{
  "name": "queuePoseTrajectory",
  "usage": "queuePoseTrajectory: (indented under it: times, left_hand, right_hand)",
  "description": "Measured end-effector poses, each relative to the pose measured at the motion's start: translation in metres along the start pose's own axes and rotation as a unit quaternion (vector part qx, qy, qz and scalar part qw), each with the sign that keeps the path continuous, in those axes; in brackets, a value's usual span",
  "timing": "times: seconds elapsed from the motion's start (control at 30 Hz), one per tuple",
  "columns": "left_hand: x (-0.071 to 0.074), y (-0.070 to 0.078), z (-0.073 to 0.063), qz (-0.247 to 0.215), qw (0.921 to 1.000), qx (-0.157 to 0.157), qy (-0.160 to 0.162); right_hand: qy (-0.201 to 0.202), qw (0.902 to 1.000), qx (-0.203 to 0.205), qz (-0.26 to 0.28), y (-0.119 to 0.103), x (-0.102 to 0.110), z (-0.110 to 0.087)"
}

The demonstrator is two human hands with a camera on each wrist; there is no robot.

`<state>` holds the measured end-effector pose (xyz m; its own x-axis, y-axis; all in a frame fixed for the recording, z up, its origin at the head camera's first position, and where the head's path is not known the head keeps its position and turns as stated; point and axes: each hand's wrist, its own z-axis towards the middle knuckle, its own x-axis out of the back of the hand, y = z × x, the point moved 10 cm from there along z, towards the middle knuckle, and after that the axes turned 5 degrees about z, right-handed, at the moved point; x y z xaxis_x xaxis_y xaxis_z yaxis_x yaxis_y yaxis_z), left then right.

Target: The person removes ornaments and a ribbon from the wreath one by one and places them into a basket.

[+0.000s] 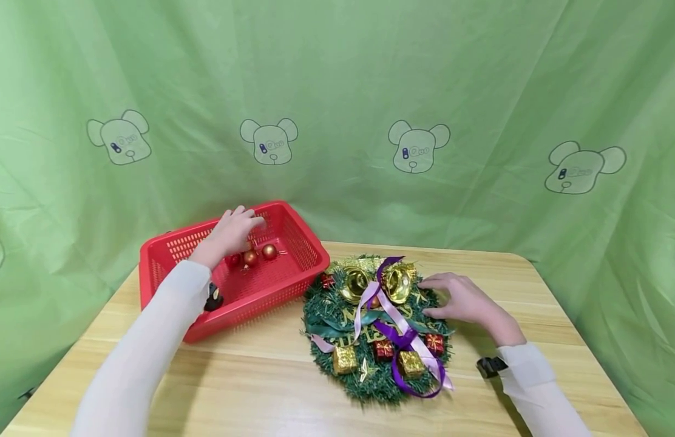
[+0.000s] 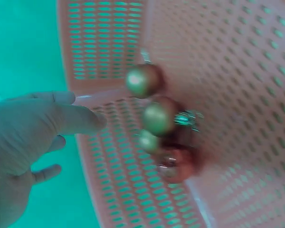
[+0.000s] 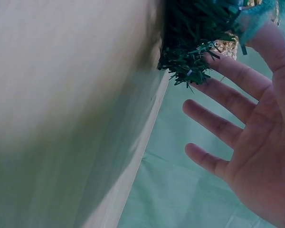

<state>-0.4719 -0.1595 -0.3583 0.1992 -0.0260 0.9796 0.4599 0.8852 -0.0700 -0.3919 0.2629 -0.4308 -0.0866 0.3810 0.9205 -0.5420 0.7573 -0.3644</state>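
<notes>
My left hand (image 1: 232,235) hovers over the red plastic basket (image 1: 307,276), its fingers loosely bent with nothing between them. Below it, small shiny Christmas balls lie on the basket floor, among them a gold ball (image 1: 269,251) and another gold ball (image 2: 159,116) with a silvery cap. In the left wrist view the fingertips (image 2: 99,121) are apart from the balls. My right hand (image 1: 463,298) is at the right edge of a green Christmas wreath (image 1: 365,388). Its spread fingers reach the tinsel, and the thumb overlaps the greenery in the right wrist view.
The wreath carries gold bells (image 1: 397,284), a purple ribbon (image 1: 397,337), a pink ribbon, and small gold and red gift boxes (image 1: 345,359). It lies beside the basket on a wooden table (image 1: 250,388). A green curtain (image 1: 337,200) hangs behind the table.
</notes>
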Motion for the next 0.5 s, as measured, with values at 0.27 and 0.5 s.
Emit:
queuePoseTrajectory:
  times: [0.27, 0.5]
  left_hand:
    - [0.047, 0.015, 0.007, -0.011, 0.9987, 0.004, 0.051]
    - [0.076, 0.065, 0.013, -0.005, 0.9954, -0.043, 0.086]
  right_hand:
    - [0.000, 1.0000, 0.002, 0.004, 0.000, -0.002, 0.000]
    - [0.000, 1.0000, 0.003, -0.001, 0.000, 0.000, -0.001]
